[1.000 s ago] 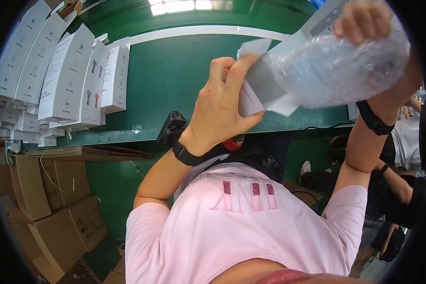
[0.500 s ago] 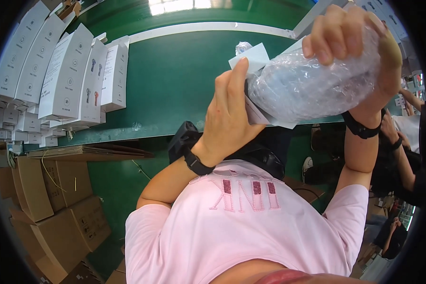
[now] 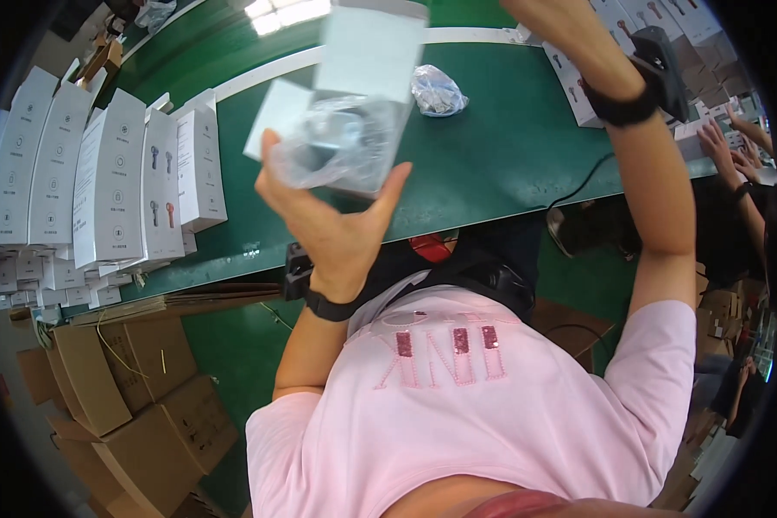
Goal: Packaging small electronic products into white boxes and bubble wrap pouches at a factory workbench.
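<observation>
My left hand [image 3: 341, 229] is closed round the lower end of an open white carton [image 3: 371, 52], its flaps spread, held tilted above the green table. Inside the carton's mouth sits an item in clear bubble wrap [image 3: 332, 142], bulging out at the near end; what it wraps is hard to make out. A small crumpled plastic-wrapped bundle [image 3: 439, 91] lies on the table just right of the carton. My right hand [image 3: 570, 34] stretches to the far right, near the white boxes there. Its fingers run out of the picture, so what they do is hidden.
A row of printed white boxes [image 3: 108, 173] stands on the left of the table [image 3: 492, 173], above smaller boxes. More white boxes [image 3: 570, 86] stand at the far right. Open brown cartons [image 3: 147, 432] are on the floor. Another person's hands [image 3: 734, 151] are at the right.
The bubble-wrapped item is now in the carton, and my right hand has let go and moved up and away. My left hand has shifted left with the carton. The small bundle now shows on the table.
</observation>
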`<state>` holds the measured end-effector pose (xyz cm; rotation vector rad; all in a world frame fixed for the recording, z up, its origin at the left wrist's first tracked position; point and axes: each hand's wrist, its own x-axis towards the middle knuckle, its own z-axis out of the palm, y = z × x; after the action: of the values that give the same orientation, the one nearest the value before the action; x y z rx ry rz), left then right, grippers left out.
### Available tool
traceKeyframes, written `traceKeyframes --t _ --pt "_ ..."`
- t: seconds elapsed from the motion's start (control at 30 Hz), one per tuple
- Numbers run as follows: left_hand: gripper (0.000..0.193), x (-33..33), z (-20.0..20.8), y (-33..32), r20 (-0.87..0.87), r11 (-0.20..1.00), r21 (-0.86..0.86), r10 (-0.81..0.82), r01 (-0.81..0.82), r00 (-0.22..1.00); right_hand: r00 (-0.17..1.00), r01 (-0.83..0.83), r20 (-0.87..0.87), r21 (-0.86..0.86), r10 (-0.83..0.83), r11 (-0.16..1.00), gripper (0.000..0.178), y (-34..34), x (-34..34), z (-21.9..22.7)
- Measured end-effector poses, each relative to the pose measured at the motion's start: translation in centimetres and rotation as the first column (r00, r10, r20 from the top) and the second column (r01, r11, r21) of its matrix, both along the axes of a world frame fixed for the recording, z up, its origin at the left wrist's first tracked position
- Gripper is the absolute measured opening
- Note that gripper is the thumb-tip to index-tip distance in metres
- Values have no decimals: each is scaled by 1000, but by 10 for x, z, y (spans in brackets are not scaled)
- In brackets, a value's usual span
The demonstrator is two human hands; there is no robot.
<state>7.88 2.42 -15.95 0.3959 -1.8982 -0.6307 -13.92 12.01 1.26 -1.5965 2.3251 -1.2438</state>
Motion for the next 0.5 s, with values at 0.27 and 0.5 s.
traceKeyframes --t 0.27,0.5 --pt "98 23 18 -7 123 989 -109 -86 100 989 968 -58 -189 466 164 883 49 14 -13 -158" --pt "52 35 34 -33 33 991 -47 -123 125 992 995 -24 99 95 14 995 19 23 -11 -75"
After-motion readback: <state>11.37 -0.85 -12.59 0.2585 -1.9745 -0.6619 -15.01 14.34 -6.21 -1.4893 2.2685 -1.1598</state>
